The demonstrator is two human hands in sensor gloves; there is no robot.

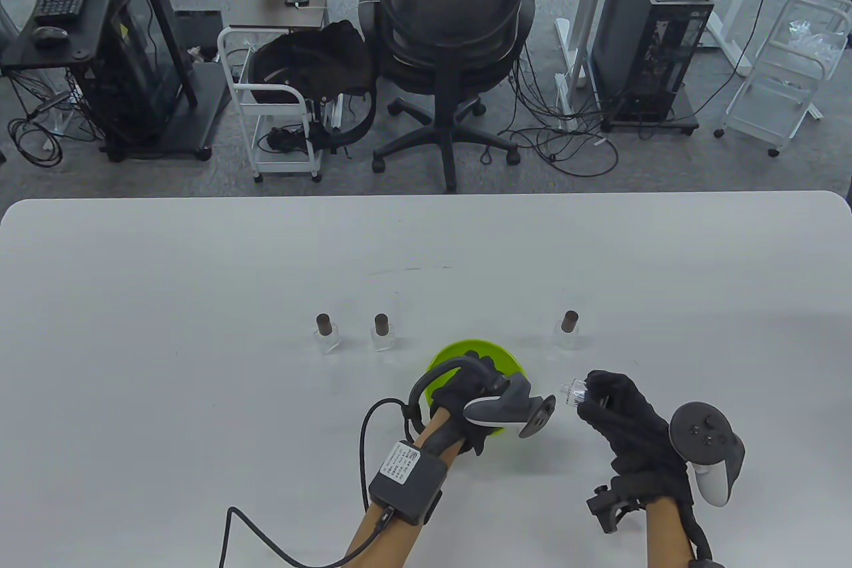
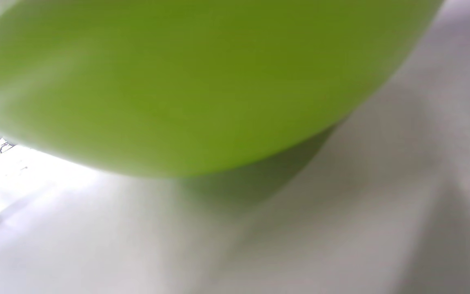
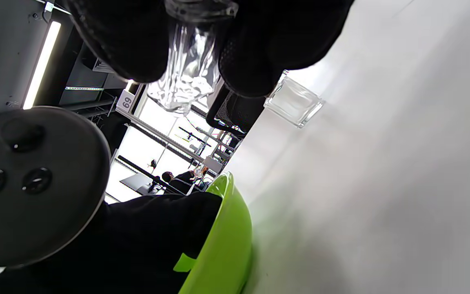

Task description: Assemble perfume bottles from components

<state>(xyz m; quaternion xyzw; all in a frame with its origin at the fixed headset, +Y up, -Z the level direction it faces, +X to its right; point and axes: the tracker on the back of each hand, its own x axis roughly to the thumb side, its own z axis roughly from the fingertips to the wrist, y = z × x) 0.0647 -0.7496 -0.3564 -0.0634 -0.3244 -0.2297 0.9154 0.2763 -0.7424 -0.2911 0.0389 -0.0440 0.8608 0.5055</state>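
Perfume bottle (image 1: pixel 574 391), clear glass and uncapped, is pinched in the right hand (image 1: pixel 622 421) just above the tabletop (image 1: pixel 166 301), beside the green bowl (image 1: pixel 507 358). Left hand (image 1: pixel 466 405) reaches into the bowl; its grip cannot be told. Risk: smooth glass could slip from the fingertip pinch. Right wrist view shows fingers (image 3: pixel 255 53) clamped on the glass; table view alone shows three capped bottles (image 1: pixel 381 333) standing.

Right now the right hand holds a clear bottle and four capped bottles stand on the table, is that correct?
Not quite: the table view shows three capped bottles, not four. The right hand does hold a clear bottle.
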